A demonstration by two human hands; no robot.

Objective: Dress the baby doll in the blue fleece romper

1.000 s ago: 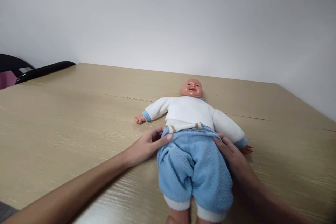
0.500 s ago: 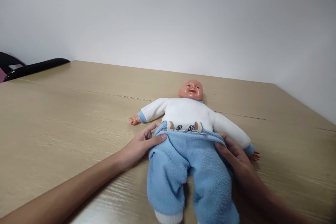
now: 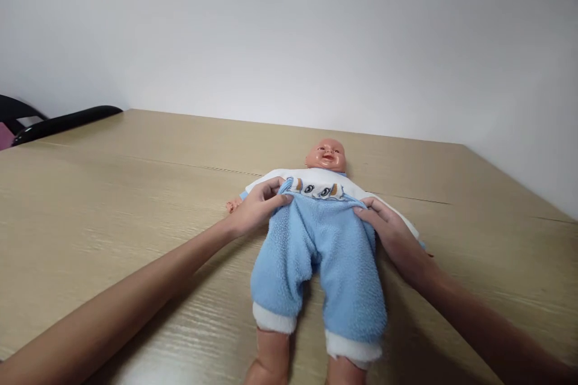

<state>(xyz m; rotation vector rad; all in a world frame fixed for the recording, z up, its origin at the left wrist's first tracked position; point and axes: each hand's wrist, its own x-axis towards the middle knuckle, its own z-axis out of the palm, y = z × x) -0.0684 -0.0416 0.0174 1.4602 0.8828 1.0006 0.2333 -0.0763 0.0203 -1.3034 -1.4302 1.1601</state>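
A baby doll (image 3: 326,155) lies on its back, head away from me, in a white top (image 3: 291,174) with blue cuffs. Fuzzy blue trousers (image 3: 316,234) with white leg cuffs cover its hips and thighs, and its bare lower legs show below. My left hand (image 3: 259,207) pinches the waistband at its left side, thumb on top. At the waistband's right side my right hand (image 3: 388,225) grips the cloth in the same way. Between my hands, the waistband carries a white strip with an embroidered animal face (image 3: 317,190). The doll's feet are out of view.
The doll lies on a light wood-grain table (image 3: 135,216) with a thin seam running across it. Behind the table stands a pale wall panel (image 3: 289,48). A black chair part (image 3: 67,123) shows at the left edge.
Both hands have pulled the waistband up the doll's body toward its chest. The trouser legs have risen too, baring the lower legs. The camera has tilted slightly upward.
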